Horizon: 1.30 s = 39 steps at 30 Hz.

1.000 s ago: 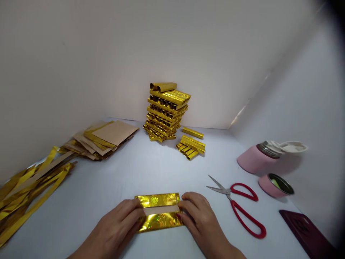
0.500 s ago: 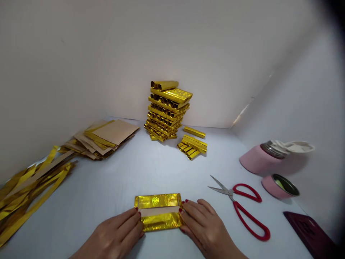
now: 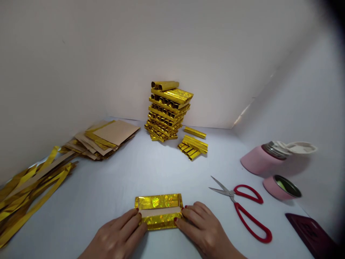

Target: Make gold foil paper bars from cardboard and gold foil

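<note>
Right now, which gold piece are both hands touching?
The flat folded piece in front, between the left hand and right hand; a pale strip runs along its middle. Neither touches the stack, loose tubes or strips.

Gold ppr, ends prob. folded
</note>
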### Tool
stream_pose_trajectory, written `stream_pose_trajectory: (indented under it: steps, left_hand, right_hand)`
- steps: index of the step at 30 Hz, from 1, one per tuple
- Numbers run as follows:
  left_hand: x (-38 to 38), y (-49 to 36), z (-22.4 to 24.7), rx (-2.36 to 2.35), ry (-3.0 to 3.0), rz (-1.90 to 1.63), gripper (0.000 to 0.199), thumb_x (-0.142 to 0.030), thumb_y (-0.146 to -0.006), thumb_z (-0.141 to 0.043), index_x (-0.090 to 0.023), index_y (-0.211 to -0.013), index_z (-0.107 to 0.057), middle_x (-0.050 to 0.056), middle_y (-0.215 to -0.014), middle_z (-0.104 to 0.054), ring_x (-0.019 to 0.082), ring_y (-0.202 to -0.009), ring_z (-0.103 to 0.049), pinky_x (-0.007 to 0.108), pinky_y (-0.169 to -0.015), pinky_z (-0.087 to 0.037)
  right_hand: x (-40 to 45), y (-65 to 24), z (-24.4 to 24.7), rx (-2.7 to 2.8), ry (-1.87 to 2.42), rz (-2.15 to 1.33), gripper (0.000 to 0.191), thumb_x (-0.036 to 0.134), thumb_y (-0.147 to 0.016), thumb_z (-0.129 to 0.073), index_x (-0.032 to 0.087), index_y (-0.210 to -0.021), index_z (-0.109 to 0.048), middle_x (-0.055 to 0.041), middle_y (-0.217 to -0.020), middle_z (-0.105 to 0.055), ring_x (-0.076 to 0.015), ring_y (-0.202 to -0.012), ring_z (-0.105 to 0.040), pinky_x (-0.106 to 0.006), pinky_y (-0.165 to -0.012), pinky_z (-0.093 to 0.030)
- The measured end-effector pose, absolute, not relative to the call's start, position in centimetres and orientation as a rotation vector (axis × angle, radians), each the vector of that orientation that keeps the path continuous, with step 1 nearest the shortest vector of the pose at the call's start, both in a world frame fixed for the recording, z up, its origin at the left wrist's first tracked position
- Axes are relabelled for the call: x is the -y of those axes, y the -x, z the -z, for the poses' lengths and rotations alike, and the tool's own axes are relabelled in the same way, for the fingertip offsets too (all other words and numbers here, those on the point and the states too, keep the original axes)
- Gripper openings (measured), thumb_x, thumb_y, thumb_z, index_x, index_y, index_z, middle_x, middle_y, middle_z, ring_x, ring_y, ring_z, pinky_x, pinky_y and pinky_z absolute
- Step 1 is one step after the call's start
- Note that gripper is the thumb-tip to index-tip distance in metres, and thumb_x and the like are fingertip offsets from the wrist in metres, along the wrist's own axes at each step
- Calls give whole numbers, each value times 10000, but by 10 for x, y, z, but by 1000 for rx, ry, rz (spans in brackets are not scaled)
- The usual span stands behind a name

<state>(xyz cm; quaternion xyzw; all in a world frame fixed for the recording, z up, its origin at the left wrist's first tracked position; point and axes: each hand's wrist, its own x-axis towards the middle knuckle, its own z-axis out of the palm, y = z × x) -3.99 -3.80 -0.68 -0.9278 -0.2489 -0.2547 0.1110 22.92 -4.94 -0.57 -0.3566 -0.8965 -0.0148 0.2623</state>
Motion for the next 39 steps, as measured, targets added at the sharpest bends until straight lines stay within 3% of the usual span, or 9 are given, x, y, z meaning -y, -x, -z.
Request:
stream_pose_trajectory:
  steps: [5,10,14,19,22,29,34,39]
  left_hand:
    - [40,42,10,870,2864,776,427,-184,-1017,-190,-160,-1115,-604,88,-997,-682,192,-921,-650,226,-704,-555]
    - [38,40,2,906,3087,827,382,-179,-1010,-224,-181,-1207,-552,77,-943,-669,191,-856,-636,265,-739,-552]
    - [38,42,4,1001,3185,741,365,-164,-991,-260,-181,-1249,-517,84,-944,-652,191,-788,-628,265,-675,-557]
    - [39,48,10,933,3172,749,360,-112,-977,-254,-174,-1148,-564,73,-869,-666,195,-713,-635,277,-599,-558]
    - [38,51,11,959,3178,749,375,-70,-944,-292,-190,-1200,-538,67,-933,-681,188,-765,-653,264,-644,-567]
    - [36,46,4,931,3086,917,287,-186,-1006,-299,-168,-1106,-568,53,-794,-699,155,-627,-657,215,-554,-558]
    - [38,47,8,1167,3082,988,214,-260,-995,-391,-190,-1037,-589,36,-834,-688,142,-697,-681,188,-606,-550]
    - [36,49,7,1216,3177,972,230,-224,-991,-389,-206,-967,-618,22,-813,-649,127,-674,-658,181,-586,-531]
  right_hand:
    - [53,-229,10,2387,1033,-110,302,162,-976,-333,167,-964,-634,-76,-806,-641,-172,-703,-569,-284,-611,-483]
    - [54,-231,12,2367,998,-191,295,138,-972,-324,145,-1025,-614,-88,-817,-650,-179,-707,-570,-296,-617,-506]
    - [56,-234,14,2246,1093,-298,181,102,-930,-429,166,-1018,-573,-71,-821,-652,-178,-720,-582,-294,-637,-519]
    - [56,-236,12,2182,1108,-465,132,105,-911,-481,201,-922,-571,-45,-836,-649,-170,-752,-592,-274,-659,-521]
    - [55,-237,11,2133,1171,-503,102,133,-904,-502,211,-939,-558,-30,-812,-645,-164,-722,-600,-260,-630,-522]
    - [52,-238,13,2096,1144,-621,147,96,-879,-524,215,-834,-598,-29,-820,-624,-162,-766,-602,-257,-656,-525]
    - [50,-239,11,2094,1224,-671,171,85,-858,-542,224,-792,-617,-23,-798,-609,-174,-770,-588,-289,-682,-521]
    - [50,-239,10,2108,1247,-680,182,60,-851,-530,218,-790,-595,-23,-808,-596,-175,-778,-576,-308,-702,-510]
